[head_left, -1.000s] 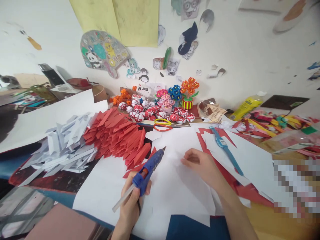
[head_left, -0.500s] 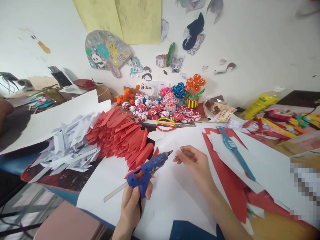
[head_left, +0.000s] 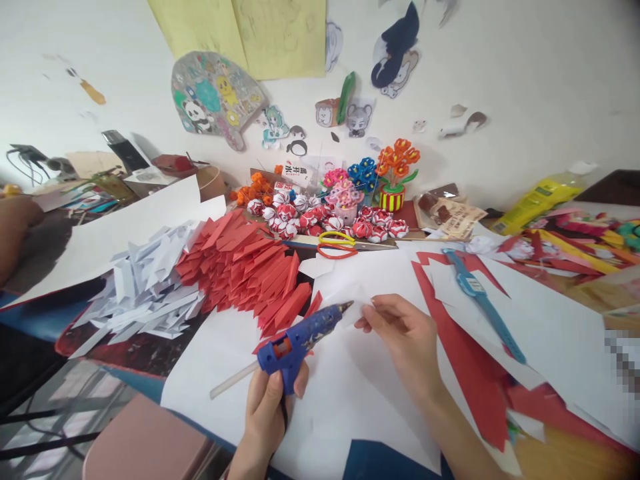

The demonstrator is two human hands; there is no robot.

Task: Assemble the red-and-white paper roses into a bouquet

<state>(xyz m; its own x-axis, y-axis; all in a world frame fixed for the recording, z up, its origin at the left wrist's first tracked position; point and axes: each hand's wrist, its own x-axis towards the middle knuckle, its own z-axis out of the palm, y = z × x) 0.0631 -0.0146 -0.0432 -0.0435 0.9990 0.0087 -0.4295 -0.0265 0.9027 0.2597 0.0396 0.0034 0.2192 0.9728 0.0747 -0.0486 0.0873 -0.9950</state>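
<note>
My left hand is wrapped round the handle of a blue hot glue gun, whose nozzle points up and to the right. A pale glue stick juts from its back end. Close to the nozzle, my right hand pinches a small white paper piece, hard to make out against the white sheet below. Left of the gun lie a heap of folded red paper strips and a heap of folded white paper strips.
Red and white paper flowers line the back, beside a potted orange flower. Yellow-handled scissors lie in front of them. On the right are a blue watch, red paper and a yellow bottle. Another person's arm shows far left.
The view has shifted slightly, so the scene sits a little further right. Both hands keep their holds, with the glue gun's nozzle still near the right fingertips.
</note>
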